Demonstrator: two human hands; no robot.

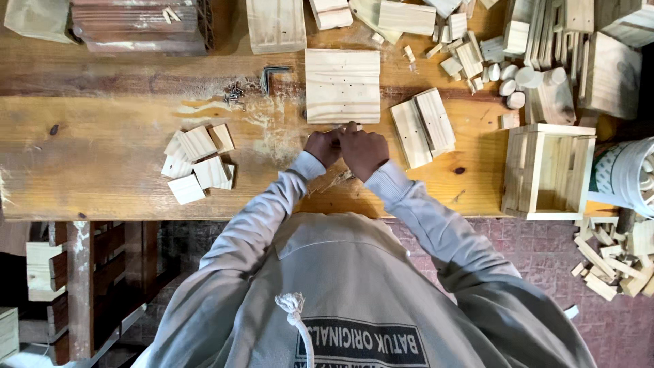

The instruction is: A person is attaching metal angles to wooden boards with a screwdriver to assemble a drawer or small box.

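Note:
My left hand (pixel 322 145) and my right hand (pixel 364 151) are close together on the wooden workbench (pixel 88 150), just below a square pale wood board (pixel 343 86) with small holes. Both hands are closed around something small between them, hidden by the fingers, right at the board's near edge. Grey sleeves run back from both hands toward the camera.
Several small square wood blocks (pixel 199 163) lie at the left. Two flat planks (pixel 424 125) lie right of my hands, and a slatted wooden crate (pixel 548 170) stands further right. Screws (pixel 235 93) and a metal angle key (pixel 272 73) lie behind. Wood offcuts crowd the back right.

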